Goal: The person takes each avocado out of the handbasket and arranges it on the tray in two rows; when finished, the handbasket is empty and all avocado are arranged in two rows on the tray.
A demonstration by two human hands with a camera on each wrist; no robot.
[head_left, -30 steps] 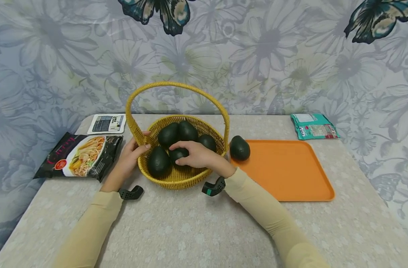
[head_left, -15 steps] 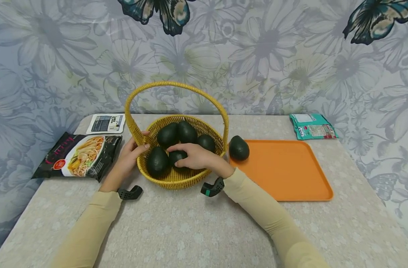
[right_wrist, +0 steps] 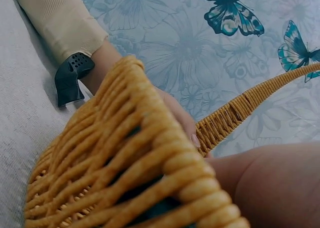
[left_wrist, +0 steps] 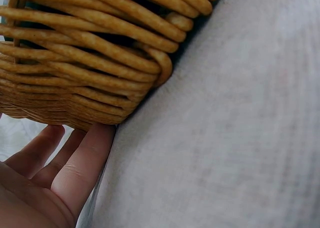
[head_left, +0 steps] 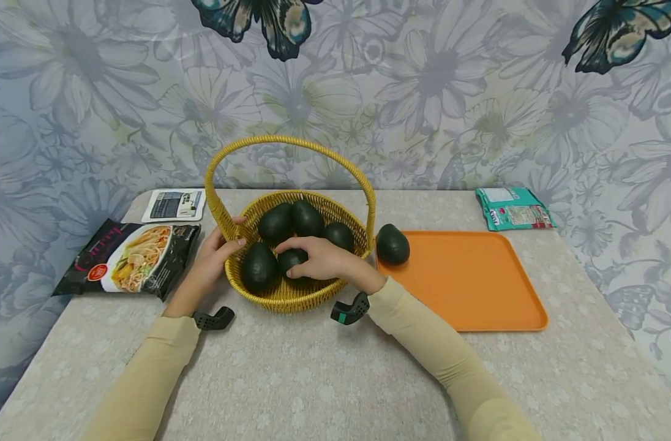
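A yellow woven basket [head_left: 291,304] with a tall arched handle holds several dark green avocados. My right hand [head_left: 326,257] reaches over its near right rim and grips one avocado [head_left: 291,261] at the front middle, thumb and fingers on either side. Beside that lies a larger avocado [head_left: 259,267]. My left hand [head_left: 211,257] holds the basket's left side at the foot of the handle, thumb near the rim. In the left wrist view, fingers [left_wrist: 82,170] of the left hand press against the basket's outer wall [left_wrist: 75,83], low down. The rim hides most of the right hand in the right wrist view.
An orange tray [head_left: 468,282] lies right of the basket, with a single avocado [head_left: 393,244] at its back left corner. A black noodle packet [head_left: 128,257] and a white labelled packet [head_left: 176,204] lie at left. A teal packet [head_left: 514,209] sits at the back right.
Almost nothing differs. The whole scene shifts very slightly in the head view; both hands keep their places on the basket and the avocado.
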